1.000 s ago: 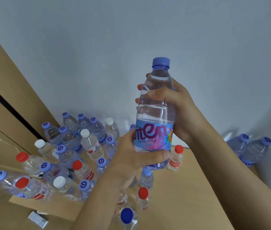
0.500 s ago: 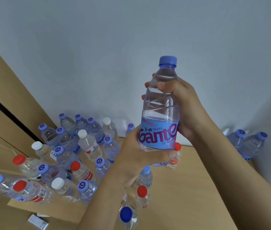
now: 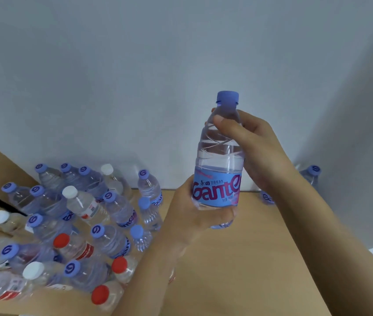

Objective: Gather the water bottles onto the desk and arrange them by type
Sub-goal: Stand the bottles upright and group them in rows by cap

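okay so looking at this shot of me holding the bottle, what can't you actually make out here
All in the head view:
- Base of the held bottle: covered by the left hand.
- Its label: the word runs round the side, small print too fine.
- Bottles on the desk at the left edge: cut off by the frame.
- Bottle by the wall at right: mostly behind the right hand and forearm.

The clear plastic bottle held upright (image 3: 219,156) is showing a periwinkle-blue cap and a sky-blue label with magenta lettering outlined in white. The light tan wooden desk (image 3: 238,270) is carrying a crowd of clear bottles (image 3: 85,224) that are wearing periwinkle caps printed with a dark blue swirl, plain white caps and red caps; some are showing red-and-white labels. The wall behind (image 3: 135,76) is looking pale grey-blue.
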`<control>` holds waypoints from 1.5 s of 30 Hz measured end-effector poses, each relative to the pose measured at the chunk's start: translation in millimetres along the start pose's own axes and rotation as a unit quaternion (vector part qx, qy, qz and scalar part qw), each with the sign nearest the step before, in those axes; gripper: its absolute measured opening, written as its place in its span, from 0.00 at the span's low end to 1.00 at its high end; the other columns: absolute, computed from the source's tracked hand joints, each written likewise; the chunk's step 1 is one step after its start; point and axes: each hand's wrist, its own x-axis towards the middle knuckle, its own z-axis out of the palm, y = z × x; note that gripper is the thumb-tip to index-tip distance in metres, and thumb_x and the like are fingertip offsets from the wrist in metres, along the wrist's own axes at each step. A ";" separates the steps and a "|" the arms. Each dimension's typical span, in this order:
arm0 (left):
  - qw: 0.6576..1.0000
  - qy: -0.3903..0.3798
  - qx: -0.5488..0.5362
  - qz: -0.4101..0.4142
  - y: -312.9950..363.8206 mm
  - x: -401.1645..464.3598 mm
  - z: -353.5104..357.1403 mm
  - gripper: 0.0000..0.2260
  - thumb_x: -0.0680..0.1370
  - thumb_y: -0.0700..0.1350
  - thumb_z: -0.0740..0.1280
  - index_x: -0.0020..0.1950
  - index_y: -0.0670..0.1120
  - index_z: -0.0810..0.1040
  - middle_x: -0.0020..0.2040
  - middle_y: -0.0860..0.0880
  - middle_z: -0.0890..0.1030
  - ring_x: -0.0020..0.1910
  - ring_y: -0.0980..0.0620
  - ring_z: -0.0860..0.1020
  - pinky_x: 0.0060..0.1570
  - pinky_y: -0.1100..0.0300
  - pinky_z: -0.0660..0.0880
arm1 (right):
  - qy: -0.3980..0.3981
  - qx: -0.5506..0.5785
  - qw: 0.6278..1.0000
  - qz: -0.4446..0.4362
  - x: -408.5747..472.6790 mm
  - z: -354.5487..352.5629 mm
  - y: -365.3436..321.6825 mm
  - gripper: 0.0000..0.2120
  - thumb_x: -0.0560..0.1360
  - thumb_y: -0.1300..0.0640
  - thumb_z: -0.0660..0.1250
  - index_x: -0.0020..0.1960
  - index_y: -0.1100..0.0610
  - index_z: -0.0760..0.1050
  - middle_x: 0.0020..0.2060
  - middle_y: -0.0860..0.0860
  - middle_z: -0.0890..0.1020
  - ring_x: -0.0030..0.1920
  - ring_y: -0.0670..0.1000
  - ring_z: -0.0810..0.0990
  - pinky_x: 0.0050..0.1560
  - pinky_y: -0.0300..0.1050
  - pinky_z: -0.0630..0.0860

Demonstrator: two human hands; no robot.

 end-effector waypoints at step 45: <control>0.978 0.088 0.118 -0.148 -277.8 103.6 135.7 0.30 0.58 0.42 0.78 0.60 0.51 0.77 0.51 0.57 0.83 0.49 0.65 0.80 0.47 0.71 0.73 | -0.046 -0.188 0.965 0.174 -44.1 -185.8 200.4 0.19 0.67 0.68 0.76 0.53 0.52 0.78 0.50 0.45 0.81 0.45 0.34 0.77 0.49 0.24 0.70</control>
